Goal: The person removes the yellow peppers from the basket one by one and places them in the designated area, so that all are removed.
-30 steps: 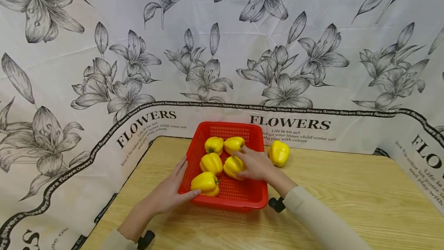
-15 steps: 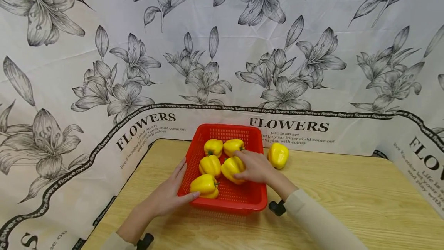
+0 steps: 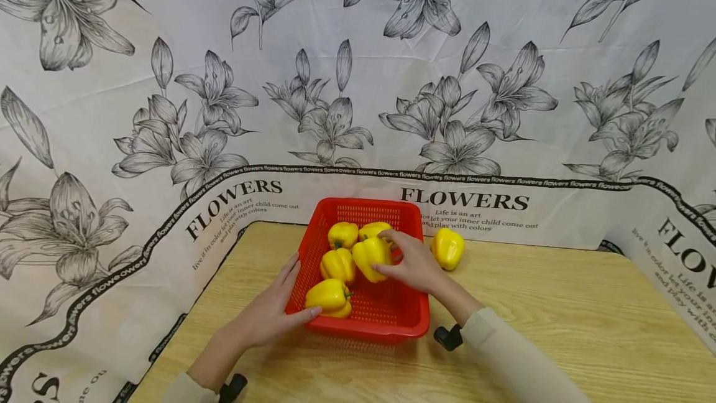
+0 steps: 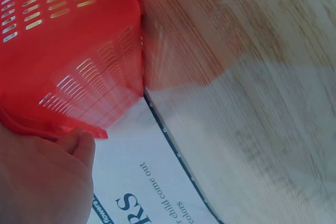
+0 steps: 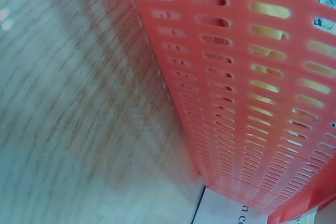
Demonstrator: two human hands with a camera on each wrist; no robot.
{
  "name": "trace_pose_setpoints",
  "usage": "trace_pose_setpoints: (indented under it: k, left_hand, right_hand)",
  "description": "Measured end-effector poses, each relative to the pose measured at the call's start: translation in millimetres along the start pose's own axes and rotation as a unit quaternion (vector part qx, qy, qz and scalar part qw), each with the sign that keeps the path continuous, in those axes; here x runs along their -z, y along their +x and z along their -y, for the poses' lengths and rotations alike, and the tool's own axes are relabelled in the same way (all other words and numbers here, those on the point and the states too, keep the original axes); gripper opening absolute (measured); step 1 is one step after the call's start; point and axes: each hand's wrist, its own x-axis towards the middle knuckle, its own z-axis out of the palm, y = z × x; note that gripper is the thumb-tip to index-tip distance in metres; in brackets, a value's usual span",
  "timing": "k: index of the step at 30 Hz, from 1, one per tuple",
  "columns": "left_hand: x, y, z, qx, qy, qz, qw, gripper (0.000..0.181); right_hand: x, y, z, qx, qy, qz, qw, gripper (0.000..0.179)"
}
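A red plastic basket [image 3: 386,330] with slotted walls stands on the table. My left hand [image 3: 270,313] holds its front left corner, thumb over the front rim and fingers along the left side; fingertips show at the rim in the left wrist view. Inside the basket, my right hand [image 3: 415,264] grips a yellow bell pepper [image 3: 369,259] by its right side, thumb below and fingers above. The held pepper stands upright, stem up, and partly covers a back pepper [image 3: 373,229]. Several other yellow peppers [image 3: 338,266] lie along the left. The right wrist view shows only the basket wall [image 5: 241,108] and table.
Another yellow bell pepper [image 3: 447,249] lies on the wooden table [image 3: 559,310], just right of the basket. A white cloth [image 3: 313,142] printed with flowers hangs behind and at both sides. Black wrist-camera mounts [image 3: 449,338] sit at the wrists.
My right hand has raised its pepper slightly and tipped it upright, overlapping the back pepper more. The left hand and basket stay in place.
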Motion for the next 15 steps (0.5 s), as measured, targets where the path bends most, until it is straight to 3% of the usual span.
trace_pose_setpoints:
  k: [4,9,15]
  left_hand:
    - [0.2,0.2,-0.5,0.001,-0.002,0.001,1.0,0.108]
    - [0.7,0.4,-1.1,0.0,-0.001,0.0,1.0,0.11]
    - [0.4,0.4,-1.3,0.001,-0.002,-0.002,1.0,0.11]
  right_hand:
    - [0.8,-0.4,-2.4,-0.016,0.076,-0.016,0.9969,0.063]
    - [5.0,-0.9,-3.9,-0.043,0.191,-0.032,0.9801,0.059]
    - [9.0,-0.6,-8.5,-0.049,0.236,-0.045,0.9694,0.056]
